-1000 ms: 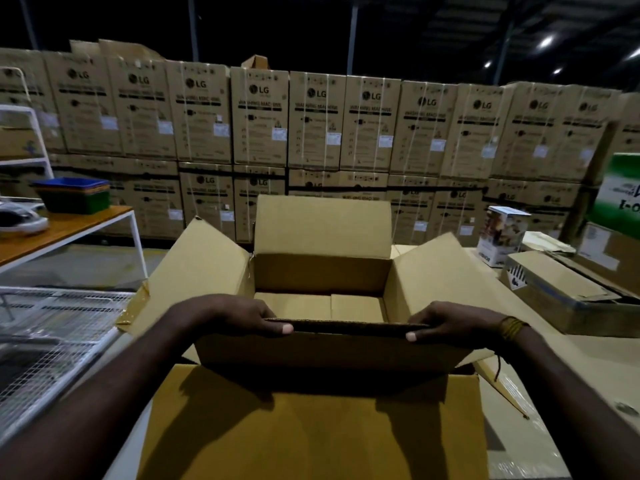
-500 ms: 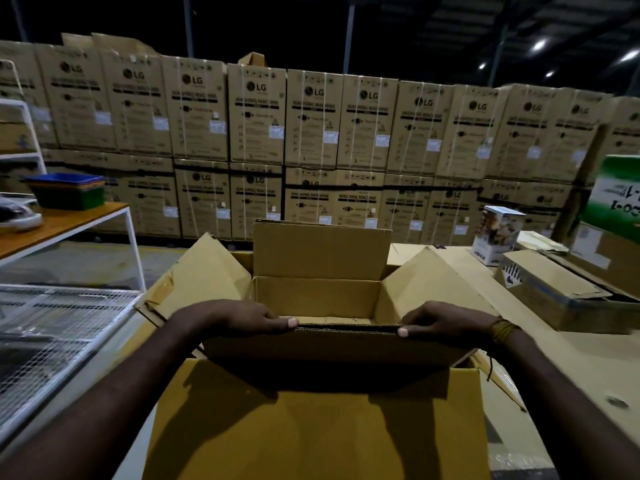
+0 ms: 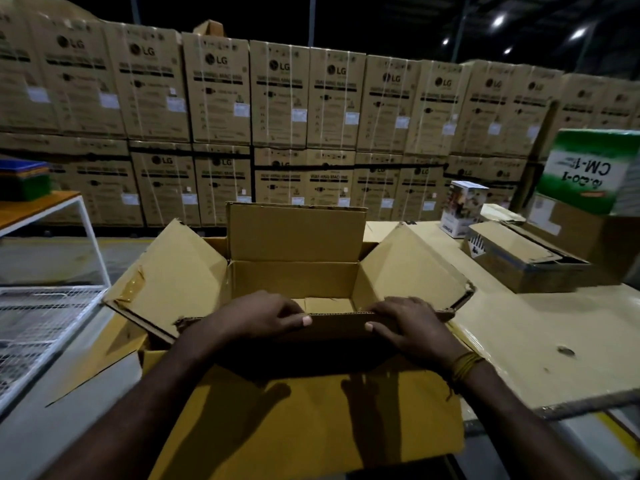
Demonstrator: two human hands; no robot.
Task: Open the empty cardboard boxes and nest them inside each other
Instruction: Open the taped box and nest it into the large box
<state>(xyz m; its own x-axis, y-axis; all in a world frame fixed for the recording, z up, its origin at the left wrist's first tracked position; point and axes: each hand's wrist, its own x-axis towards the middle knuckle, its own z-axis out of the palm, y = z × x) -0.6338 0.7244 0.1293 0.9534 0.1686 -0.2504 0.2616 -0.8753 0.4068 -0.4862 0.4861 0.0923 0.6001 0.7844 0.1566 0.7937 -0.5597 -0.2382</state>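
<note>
Both hands [image 3: 263, 317] grip open box [image 3: 298, 282].

An open box [image 3: 294, 282] offers clear passage from above, its cavity unblocked between an upright rear flap [image 3: 296, 233] and side flaps splayed outward. Both hands, left [image 3: 266, 315] and right [image 3: 412, 323], occupy the near rim. To the right, a low carton [image 3: 519, 258] and a green-and-white box [image 3: 588, 171] crowd the table [image 3: 540, 327]; a wire rack [image 3: 38, 320] borders the left.
</note>
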